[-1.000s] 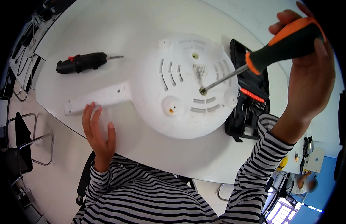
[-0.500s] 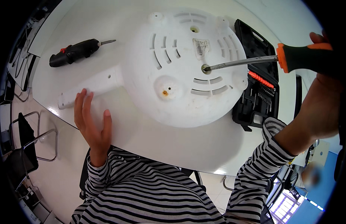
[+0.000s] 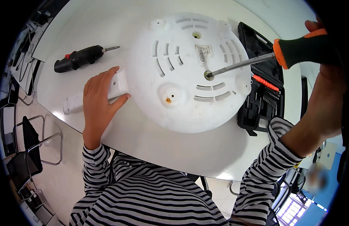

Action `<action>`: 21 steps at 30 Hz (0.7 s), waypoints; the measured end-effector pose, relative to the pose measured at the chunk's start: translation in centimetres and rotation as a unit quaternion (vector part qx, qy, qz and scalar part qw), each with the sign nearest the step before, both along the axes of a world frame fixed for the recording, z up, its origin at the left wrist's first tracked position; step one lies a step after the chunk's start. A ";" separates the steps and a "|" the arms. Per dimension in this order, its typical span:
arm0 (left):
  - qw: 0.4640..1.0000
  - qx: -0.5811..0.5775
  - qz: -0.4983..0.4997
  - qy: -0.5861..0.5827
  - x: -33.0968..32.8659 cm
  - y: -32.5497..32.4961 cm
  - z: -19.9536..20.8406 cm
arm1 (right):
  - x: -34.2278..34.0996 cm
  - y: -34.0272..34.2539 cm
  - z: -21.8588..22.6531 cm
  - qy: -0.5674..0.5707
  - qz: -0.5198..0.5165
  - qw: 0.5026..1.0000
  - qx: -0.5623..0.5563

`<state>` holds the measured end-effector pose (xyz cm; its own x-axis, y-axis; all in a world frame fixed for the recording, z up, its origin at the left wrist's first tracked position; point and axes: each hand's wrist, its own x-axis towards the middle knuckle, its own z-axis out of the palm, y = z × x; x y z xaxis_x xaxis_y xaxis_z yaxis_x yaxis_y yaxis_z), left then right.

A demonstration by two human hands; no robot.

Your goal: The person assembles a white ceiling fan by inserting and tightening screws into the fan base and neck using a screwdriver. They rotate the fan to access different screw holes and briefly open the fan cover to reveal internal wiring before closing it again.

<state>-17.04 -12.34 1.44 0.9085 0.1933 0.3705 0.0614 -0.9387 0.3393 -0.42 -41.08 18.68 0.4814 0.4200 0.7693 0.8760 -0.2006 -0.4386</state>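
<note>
A round white plastic housing (image 3: 144,101) with vent slots lies on the table, its long white handle (image 3: 74,104) reaching out to the left. My left hand (image 3: 97,100) straddles that handle near the housing, fingers over the top and thumb on the near side. In my right hand (image 3: 326,90), partly lost in the dark rim at the right, is a large screwdriver (image 3: 244,64) with a black and orange grip. The screwdriver slants down to the left, its tip inside a recessed screw hole near the middle of the housing.
A black cordless screwdriver (image 3: 79,58) with a bit fitted lies at the far left of the table (image 3: 159,150). Behind the housing's right side sits an open black case (image 3: 253,113) with bits and an orange shaft. Beyond the table's left edge stands a black chair (image 3: 31,139).
My left hand has moved up and right along the handle and now grips it closer to the housing. The screwdriver's tip stays in the hole while its grip has shifted slightly left.
</note>
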 end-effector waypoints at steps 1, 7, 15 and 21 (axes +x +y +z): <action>1.000 0.003 -0.002 -0.010 0.0 0.1 -0.1 | 0.0 -0.1 0.0 -0.002 -0.001 1.000 0.000; 0.999 0.025 -0.018 -0.039 0.1 0.5 -0.5 | -0.1 -0.3 -0.1 -0.002 -0.008 1.000 -0.006; 0.997 0.014 -0.041 -0.064 0.5 0.8 -0.8 | -0.6 -1.1 -0.1 -0.005 -0.022 1.000 -0.006; 0.994 0.007 -0.078 -0.074 1.5 -0.2 -0.2 | -1.0 -2.5 0.6 -0.017 -0.034 0.999 -0.011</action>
<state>-15.57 -12.56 1.26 0.8626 0.0476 0.5037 -0.1350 -0.9378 0.3198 -1.46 -43.56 19.31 0.4833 0.4039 0.7767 0.8743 -0.2684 -0.4045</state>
